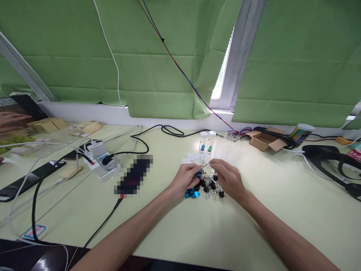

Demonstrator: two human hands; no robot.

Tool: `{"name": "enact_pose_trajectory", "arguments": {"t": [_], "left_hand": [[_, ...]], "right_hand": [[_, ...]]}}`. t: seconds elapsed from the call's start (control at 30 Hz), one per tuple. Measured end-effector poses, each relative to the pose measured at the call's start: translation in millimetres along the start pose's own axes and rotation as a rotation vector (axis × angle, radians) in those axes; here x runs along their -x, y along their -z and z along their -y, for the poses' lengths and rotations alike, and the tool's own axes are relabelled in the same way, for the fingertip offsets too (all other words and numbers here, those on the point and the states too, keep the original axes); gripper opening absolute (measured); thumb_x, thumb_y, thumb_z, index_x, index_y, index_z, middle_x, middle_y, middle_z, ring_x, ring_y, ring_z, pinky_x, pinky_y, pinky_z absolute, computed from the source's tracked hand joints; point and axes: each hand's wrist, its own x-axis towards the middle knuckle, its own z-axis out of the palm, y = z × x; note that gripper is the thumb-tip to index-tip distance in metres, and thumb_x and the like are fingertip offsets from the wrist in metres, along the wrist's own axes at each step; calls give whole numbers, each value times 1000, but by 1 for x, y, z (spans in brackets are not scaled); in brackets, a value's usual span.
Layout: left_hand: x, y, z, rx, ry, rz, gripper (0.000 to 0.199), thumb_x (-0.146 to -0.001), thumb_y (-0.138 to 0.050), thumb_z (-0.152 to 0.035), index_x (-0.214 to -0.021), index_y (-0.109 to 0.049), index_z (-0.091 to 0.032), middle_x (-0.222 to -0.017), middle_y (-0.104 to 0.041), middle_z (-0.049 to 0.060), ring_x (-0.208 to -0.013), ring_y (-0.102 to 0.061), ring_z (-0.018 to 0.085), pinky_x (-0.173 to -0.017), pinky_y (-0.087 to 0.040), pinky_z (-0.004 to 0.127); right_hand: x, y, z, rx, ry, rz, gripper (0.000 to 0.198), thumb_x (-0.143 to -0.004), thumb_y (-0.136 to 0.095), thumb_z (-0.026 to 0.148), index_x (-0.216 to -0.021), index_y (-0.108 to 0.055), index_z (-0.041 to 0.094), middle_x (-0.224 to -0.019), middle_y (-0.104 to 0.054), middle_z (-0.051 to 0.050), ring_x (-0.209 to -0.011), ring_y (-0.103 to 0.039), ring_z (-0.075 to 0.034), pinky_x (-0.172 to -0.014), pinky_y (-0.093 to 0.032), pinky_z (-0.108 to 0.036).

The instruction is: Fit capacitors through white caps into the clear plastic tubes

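My left hand [184, 177] is closed around a small shiny blue metal part [199, 174], its fingers pinched together. From the other side, my right hand [229, 177] pinches a thin metal rod [205, 165] whose tip meets the part at my left fingertips. Below both hands lies a loose pile of black round-headed pieces [221, 194] and thin bent metal rods. More blue metal parts [192, 193] sit at the pile's left edge. Just beyond stand two clear vials with white caps, one with a blue piece [202, 147] inside, the other with a green piece [210, 148].
White caps or discs [191, 158] lie behind my left hand. An opened cardboard box [266, 140] and a can [301, 134] stand back right. Leftward are a power strip [101, 162], a phone [31, 181] and tangled cables. Another person's hand [12, 120] shows far left.
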Motion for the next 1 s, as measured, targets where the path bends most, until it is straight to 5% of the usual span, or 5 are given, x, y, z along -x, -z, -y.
{"name": "enact_pose_trajectory", "arguments": {"t": [0.43, 1.0], "left_hand": [[0, 1, -7, 108, 93, 76, 25, -80, -66, -36, -73, -66, -11, -65, -60, 2, -31, -30, -1, -34, -8, 20], [2, 4, -9, -9, 99, 176, 29, -80, -68, -40, -73, -65, -12, -62, -58, 2, -32, -27, -1, -34, -5, 21]], "right_hand": [[-1, 2, 1, -43, 8, -1, 30, -93, -40, -1, -101, -59, 21, -92, -71, -9, -85, -70, -17, -66, -58, -25], [-2, 7, -2, -87, -27, 46, 29, -94, -38, 2, -100, -59, 22, -92, -70, -8, -80, -67, -16, -61, -54, -25]]}}
